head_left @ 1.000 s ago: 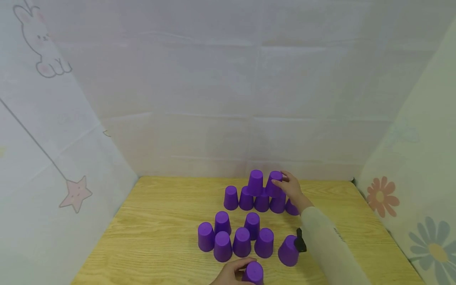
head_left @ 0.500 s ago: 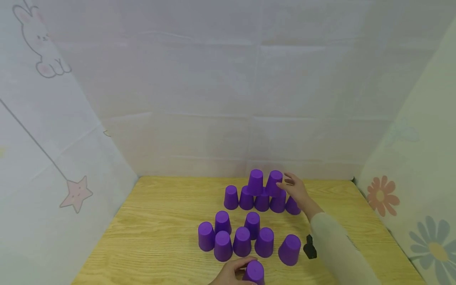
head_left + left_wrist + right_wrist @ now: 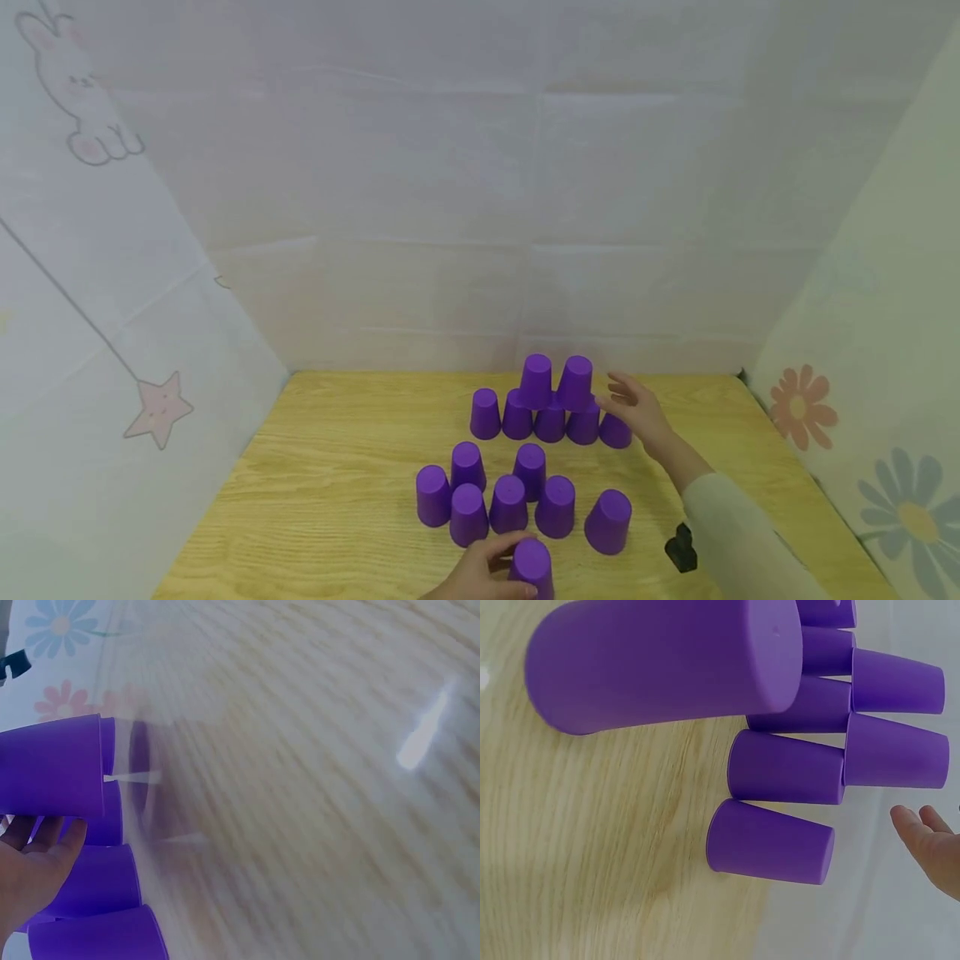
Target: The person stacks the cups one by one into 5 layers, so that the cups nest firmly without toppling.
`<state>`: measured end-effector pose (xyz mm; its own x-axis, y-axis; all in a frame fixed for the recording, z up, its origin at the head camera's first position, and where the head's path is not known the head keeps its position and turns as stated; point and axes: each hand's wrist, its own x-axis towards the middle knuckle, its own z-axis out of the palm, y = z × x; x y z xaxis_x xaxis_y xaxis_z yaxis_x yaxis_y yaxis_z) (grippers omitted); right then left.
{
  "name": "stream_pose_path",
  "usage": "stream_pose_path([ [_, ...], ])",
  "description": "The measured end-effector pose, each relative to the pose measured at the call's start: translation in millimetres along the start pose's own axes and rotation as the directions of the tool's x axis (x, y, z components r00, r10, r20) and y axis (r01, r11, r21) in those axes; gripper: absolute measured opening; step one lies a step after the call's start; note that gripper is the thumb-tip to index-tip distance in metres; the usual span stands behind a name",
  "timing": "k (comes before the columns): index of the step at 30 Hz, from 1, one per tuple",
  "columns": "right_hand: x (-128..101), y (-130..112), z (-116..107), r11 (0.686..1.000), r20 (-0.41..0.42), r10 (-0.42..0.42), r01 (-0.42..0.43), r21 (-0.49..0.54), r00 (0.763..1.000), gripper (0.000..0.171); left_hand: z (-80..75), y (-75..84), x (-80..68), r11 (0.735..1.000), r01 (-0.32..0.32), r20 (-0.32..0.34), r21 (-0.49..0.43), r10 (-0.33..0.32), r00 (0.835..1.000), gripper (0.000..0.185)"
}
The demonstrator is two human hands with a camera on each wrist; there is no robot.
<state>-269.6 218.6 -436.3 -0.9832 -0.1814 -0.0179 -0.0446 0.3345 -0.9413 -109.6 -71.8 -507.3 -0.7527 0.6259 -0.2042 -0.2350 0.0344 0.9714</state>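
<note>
My left hand (image 3: pixel 480 573) holds an upside-down purple cup (image 3: pixel 532 567) at the near edge of the head view. In the left wrist view, fingers (image 3: pixel 69 838) curve against the side of this cup (image 3: pixel 52 769), close over the table. My right hand (image 3: pixel 639 412) is apart from the stacked cups, its fingers loosely extended and nothing in them. Just left of it, an upper-tier cup (image 3: pixel 575 383) stands beside another upper-tier cup (image 3: pixel 536 382). Both rest across a row of several upside-down cups, ending at the right with a single cup (image 3: pixel 616 432).
Between the hands stand several more upside-down cups, including a front one (image 3: pixel 468 515) and a rear one (image 3: pixel 530 472). A lone cup (image 3: pixel 608 522) stands to their right. A black object (image 3: pixel 682 547) shows beside the right sleeve (image 3: pixel 742 533). White cloth (image 3: pixel 420 208) encloses the wooden table (image 3: pixel 315 500).
My right hand has let go of the right upper-tier cup and drawn back to the right. That cup stays on the row. My left hand keeps its cup nearly in place.
</note>
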Motion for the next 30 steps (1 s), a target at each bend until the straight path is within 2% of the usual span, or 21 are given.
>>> stream_pose_path([
  [3, -6, 1, 0, 1.000, 0.010, -0.015, 0.015, -0.002, 1.000, 0.066, -5.2, 3.9, 3.2, 0.992, -0.083, -0.012, 0.092, 0.084, 0.996, 0.040],
  [5, -11, 2, 1, 1.000, 0.018, -0.017, 0.017, -0.010, 1.000, 0.065, -8.0, 8.6, 4.1, 0.988, -0.101, -0.034, 0.121, 0.105, 0.994, 0.039],
  [9, -20, 4, 2, 1.000, 0.028, -0.021, 0.021, -0.011, 0.999, 0.065, -14.2, 21.3, 6.4, 0.964, -0.174, -0.065, 0.199, 0.190, 0.980, 0.044],
  [12, -26, 5, 2, 1.000, 0.035, -0.029, 0.029, -0.008, 0.999, 0.066, -18.3, 30.4, 8.2, 0.928, -0.251, -0.075, 0.276, 0.281, 0.957, 0.047],
  [15, -33, 5, 1, 0.999, 0.037, -0.036, 0.037, -0.004, 0.999, 0.067, -21.7, 37.8, 9.9, 0.897, -0.283, -0.088, 0.341, 0.330, 0.940, 0.047],
  [17, -37, 6, 0, 0.999, 0.044, -0.039, 0.039, -0.001, 0.998, 0.067, -24.0, 42.1, 11.9, 0.878, -0.284, -0.096, 0.384, 0.344, 0.934, 0.047],
  [19, -41, 7, 1, 0.999, 0.050, -0.037, 0.037, 0.001, 0.998, 0.065, -26.1, 46.5, 14.0, 0.871, -0.276, -0.102, 0.405, 0.343, 0.934, 0.048],
  [25, -52, 18, 2, 1.000, 0.061, -0.015, 0.016, -0.016, 0.998, 0.063, -31.6, 64.2, 18.8, 0.891, -0.257, -0.097, 0.373, 0.313, 0.945, 0.054],
  [30, -60, 31, 5, 1.000, 0.052, -0.003, 0.004, -0.018, 0.999, 0.058, -40.0, 79.5, 25.0, 0.888, -0.269, -0.081, 0.373, 0.320, 0.944, 0.052],
])
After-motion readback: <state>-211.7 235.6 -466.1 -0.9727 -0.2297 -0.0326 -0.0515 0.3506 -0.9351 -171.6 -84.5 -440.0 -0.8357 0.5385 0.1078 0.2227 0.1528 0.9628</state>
